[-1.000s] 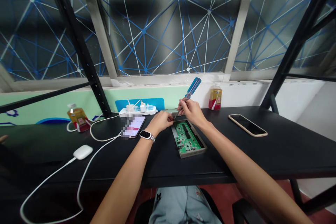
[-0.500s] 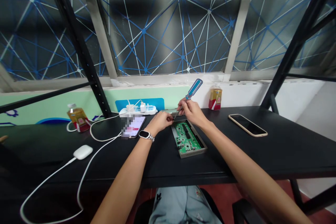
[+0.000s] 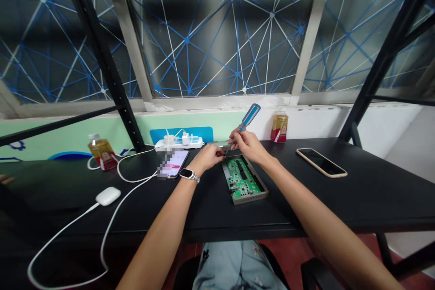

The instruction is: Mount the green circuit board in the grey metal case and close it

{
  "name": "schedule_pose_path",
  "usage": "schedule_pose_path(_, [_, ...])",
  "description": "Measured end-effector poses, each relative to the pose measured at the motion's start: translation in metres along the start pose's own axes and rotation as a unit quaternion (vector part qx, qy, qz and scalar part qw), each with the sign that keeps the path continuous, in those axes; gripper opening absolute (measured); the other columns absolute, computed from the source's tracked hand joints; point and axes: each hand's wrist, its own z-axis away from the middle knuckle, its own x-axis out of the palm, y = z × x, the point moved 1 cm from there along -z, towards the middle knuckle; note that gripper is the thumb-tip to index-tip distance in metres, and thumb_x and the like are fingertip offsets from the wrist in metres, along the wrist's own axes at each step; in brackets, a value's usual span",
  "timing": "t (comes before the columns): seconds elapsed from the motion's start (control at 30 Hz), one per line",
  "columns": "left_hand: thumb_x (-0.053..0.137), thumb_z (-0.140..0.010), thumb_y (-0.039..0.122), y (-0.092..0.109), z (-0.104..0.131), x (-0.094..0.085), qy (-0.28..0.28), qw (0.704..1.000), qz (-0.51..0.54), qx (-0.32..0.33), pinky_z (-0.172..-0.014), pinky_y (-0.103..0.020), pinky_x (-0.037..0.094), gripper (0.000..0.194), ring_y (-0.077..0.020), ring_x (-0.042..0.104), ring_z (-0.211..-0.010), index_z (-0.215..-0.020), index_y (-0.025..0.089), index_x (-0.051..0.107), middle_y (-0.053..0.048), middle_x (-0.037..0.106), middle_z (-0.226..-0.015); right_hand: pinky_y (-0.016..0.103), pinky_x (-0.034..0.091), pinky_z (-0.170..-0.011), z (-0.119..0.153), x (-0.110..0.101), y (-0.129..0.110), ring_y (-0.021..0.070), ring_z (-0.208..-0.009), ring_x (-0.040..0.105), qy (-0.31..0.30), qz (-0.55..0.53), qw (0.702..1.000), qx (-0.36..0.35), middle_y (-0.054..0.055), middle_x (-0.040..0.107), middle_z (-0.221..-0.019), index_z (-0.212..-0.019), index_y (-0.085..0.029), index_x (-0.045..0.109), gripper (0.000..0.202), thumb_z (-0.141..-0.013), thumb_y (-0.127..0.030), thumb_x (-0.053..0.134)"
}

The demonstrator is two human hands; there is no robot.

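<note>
In my right hand (image 3: 246,143) is a screwdriver (image 3: 250,117) with a blue and clear handle. It leans, handle up to the right, and its shaft runs down to the far left corner of an open metal case (image 3: 249,199). A green circuit board (image 3: 242,176) lies inside this case on the black table. My left hand (image 3: 210,156) is closed, its fingertips pinched together at the same corner beside the screwdriver's tip. Whatever those fingers hold is too small or hidden to make out.
Left of my hands lie a lit phone (image 3: 176,163), a white power strip (image 3: 180,142) and a white charger (image 3: 108,195) with looping cable. A phone (image 3: 321,162) rests at right. Bottles (image 3: 279,128) stand near the wall. Another person's hand (image 3: 6,179) shows at the far left edge.
The screwdriver's handle has tipped slightly to the left and down with my right hand. My left hand and the case stay in place.
</note>
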Motion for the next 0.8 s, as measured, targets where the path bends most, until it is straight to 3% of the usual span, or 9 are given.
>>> schedule_pose_path(0.33, [0.068, -0.084, 0.028, -0.002, -0.008, 0.015, 0.067, 0.997, 0.019, 0.038, -0.08, -0.029, 0.047, 0.014, -0.0204, 0.064, -0.087, -0.088, 0.016, 0.076, -0.008, 0.072, -0.088, 0.029, 0.053, -0.062, -0.004, 0.011, 0.016, 0.0173, -0.056, 0.066, 0.036, 0.049, 0.998, 0.009, 0.005, 0.069, -0.067, -0.077, -0.019, 0.059, 0.044, -0.095, -0.057, 0.045])
schedule_pose_path(0.8, [0.068, -0.084, 0.028, -0.005, -0.009, 0.02, 0.026, 0.998, 0.049, 0.011, -0.076, -0.028, 0.047, 0.014, -0.019, 0.065, -0.078, -0.086, 0.015, 0.075, -0.006, 0.073, -0.085, 0.028, 0.052, -0.057, -0.008, 0.019, 0.024, 0.0165, -0.052, 0.065, 0.027, 0.052, 0.998, 0.03, 0.004, 0.068, -0.065, -0.074, -0.02, 0.056, 0.047, -0.094, -0.061, 0.043])
